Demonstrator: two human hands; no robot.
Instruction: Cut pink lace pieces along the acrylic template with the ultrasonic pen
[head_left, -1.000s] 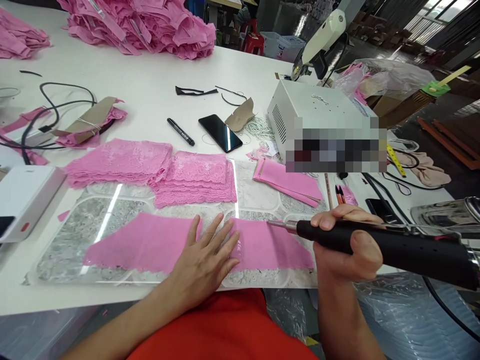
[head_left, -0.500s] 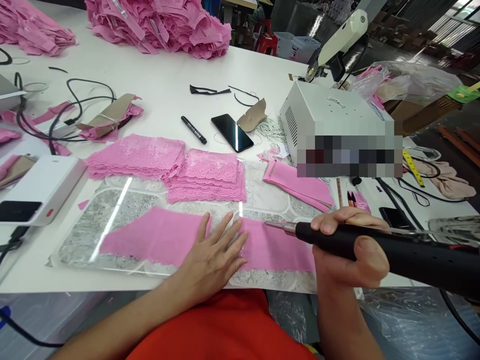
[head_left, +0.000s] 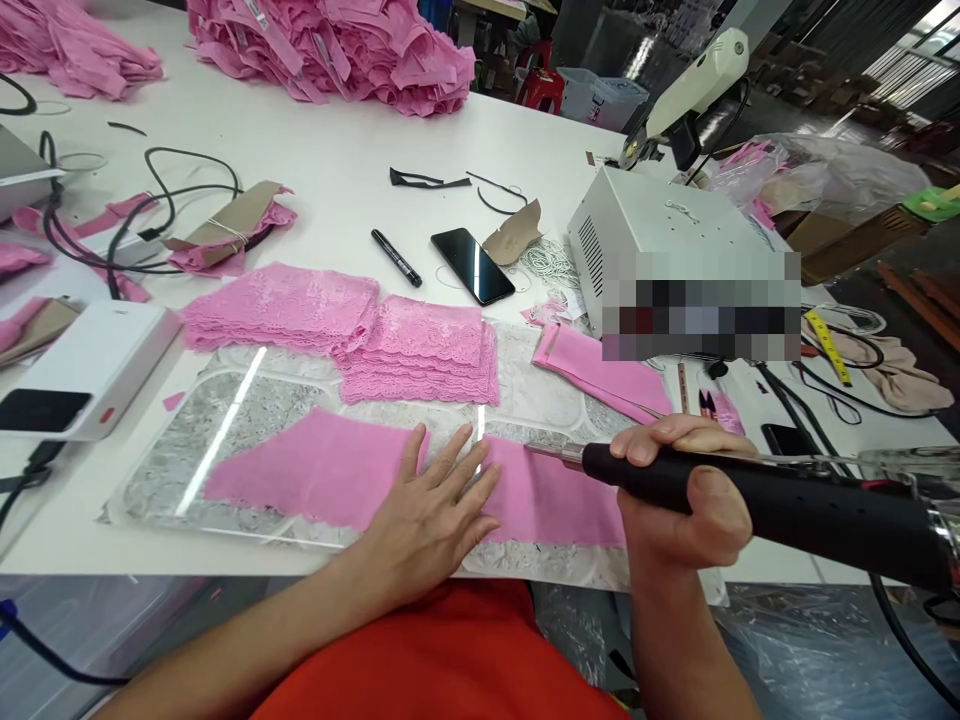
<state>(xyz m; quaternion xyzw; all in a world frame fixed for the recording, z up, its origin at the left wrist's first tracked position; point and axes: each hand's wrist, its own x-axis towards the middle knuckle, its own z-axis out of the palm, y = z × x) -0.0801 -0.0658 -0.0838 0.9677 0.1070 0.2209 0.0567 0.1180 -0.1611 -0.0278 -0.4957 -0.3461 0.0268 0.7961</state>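
My left hand (head_left: 439, 505) lies flat with fingers spread over smooth pink fabric (head_left: 307, 475), next to lace-edged stacks. It hides the middle, so I cannot tell whether the left part and the right part (head_left: 559, 500) are one piece. My right hand (head_left: 686, 490) is wrapped round the black handle of a corded tool (head_left: 810, 510) with a narrow metal tip. That tip points left and lies over the upper edge of the right-hand fabric; whether it touches is unclear. Beneath the fabric is a grey marbled board (head_left: 180, 480).
Stacked pink lace pieces (head_left: 420, 350) lie behind the board, beside folded pink strips (head_left: 600, 370). Farther back are a marker (head_left: 396, 258), a phone (head_left: 472, 266) and a grey metal box (head_left: 675, 220). A white power bank (head_left: 112, 370) stands left. Pink garments (head_left: 330, 50) are heaped behind.
My right hand and the tool have moved slightly left, carrying the tip a little along the fabric's upper edge. My left hand stays on the fabric. The view has shifted slightly.
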